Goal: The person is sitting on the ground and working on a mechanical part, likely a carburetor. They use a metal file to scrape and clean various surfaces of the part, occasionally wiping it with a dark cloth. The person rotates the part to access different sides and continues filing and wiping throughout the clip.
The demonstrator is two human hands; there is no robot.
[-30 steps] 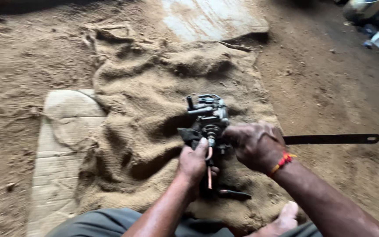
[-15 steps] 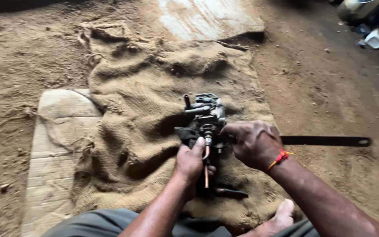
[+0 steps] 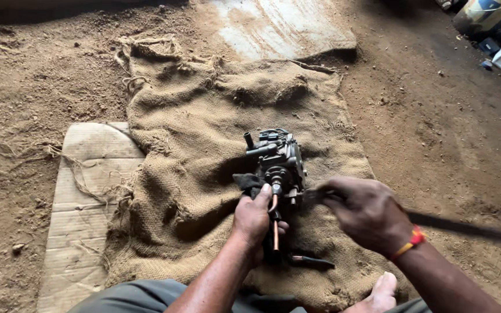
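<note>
While the left hand [image 3: 254,215] grips a greasy metal engine part [image 3: 278,162] w/ a copper tube [image 3: 275,227] at its 6 o'clock, the right hand [image 3: 366,213] is clenched on a long dark blade [image 3: 459,227], blurred, running to 3 o'clock. Part sits mid burlap sack [image 3: 204,133] on dirt; flat cardboard [image 3: 88,191] at 9 o'clock. No containers nearby.

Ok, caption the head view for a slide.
Left hand steadies a grimy metal engine part on burlap sacking; right hand holds a long dark tool.
</note>
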